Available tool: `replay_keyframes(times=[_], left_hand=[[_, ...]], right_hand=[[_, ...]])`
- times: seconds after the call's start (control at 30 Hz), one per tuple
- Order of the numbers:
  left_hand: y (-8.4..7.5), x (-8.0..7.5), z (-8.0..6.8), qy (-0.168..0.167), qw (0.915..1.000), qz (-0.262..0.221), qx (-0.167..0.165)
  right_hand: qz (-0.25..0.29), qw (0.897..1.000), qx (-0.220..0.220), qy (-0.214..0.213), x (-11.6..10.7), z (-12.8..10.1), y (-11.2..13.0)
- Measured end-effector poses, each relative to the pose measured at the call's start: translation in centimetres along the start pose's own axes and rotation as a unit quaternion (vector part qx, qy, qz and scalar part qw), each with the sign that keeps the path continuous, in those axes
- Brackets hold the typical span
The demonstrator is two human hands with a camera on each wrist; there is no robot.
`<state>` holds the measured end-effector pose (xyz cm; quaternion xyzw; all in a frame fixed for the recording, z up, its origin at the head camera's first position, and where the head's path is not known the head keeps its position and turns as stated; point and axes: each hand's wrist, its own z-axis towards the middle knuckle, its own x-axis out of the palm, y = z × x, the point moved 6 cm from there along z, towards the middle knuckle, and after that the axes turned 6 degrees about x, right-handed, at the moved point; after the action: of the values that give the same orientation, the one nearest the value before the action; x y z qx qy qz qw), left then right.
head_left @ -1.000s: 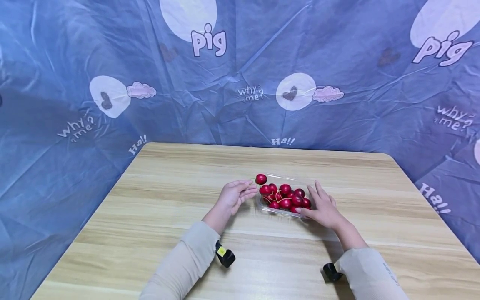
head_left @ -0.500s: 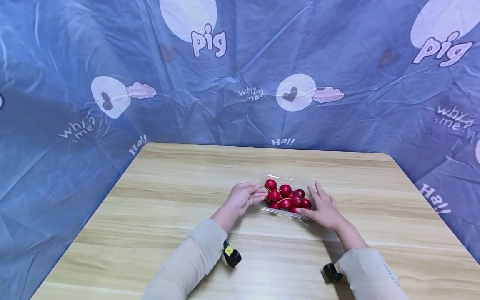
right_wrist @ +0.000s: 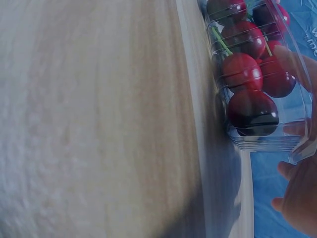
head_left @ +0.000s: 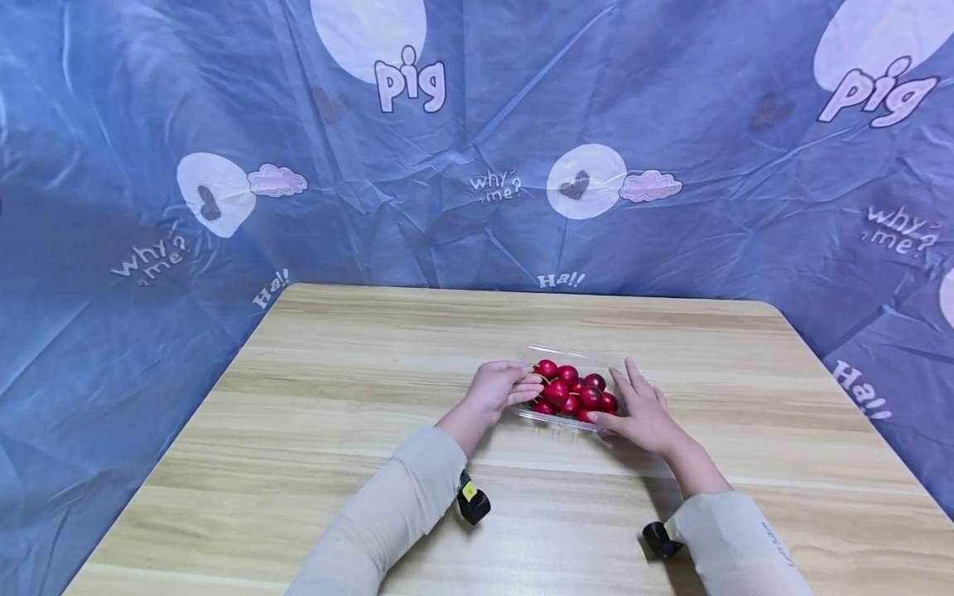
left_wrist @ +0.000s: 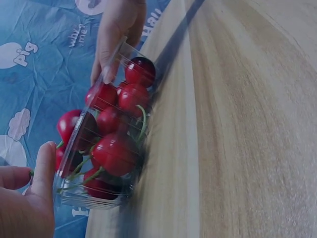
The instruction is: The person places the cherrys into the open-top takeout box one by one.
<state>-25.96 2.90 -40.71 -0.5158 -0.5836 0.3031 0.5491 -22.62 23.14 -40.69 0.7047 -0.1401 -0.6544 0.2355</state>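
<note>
A clear plastic box (head_left: 551,421) full of red cherries (head_left: 590,398) with green stems sits on the table. My left hand (head_left: 498,391) is at the box's left end, thumb and forefinger pinching a cherry's thin green stem. That cherry (head_left: 546,368) lies at the top of the heap, near the back left corner; in the left wrist view the stem's tip (left_wrist: 31,173) pokes out between the fingers. At the right end, my right hand (head_left: 645,419) grips the box, its thumb over the near side and fingers at the far side. The box partly hides those fingers.
The box stands on a light wood-grain table (head_left: 358,356). Behind it hangs a blue printed cloth (head_left: 447,223). A black wrist camera (head_left: 474,502) sits at the left cuff and another wrist camera (head_left: 659,540) at the right.
My left hand has moved right, bringing the cherry from beyond the box's left edge in over the heap, where it now lies. The right hand has stayed on the box.
</note>
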Motion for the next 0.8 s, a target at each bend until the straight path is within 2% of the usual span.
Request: replay_keyframes(times=[0.4,0.8], left_hand=[[0.25,0.30,0.41,-0.016,0.9982,0.055,0.016],[0.20,0.21,0.10,-0.022,0.9970,0.073,0.017]], right_hand=[[0.002,1.000,-0.005,-0.005,-0.26,0.05,0.23],[0.002,1.000,-0.004,-0.003,-0.07,-0.02,0.09]])
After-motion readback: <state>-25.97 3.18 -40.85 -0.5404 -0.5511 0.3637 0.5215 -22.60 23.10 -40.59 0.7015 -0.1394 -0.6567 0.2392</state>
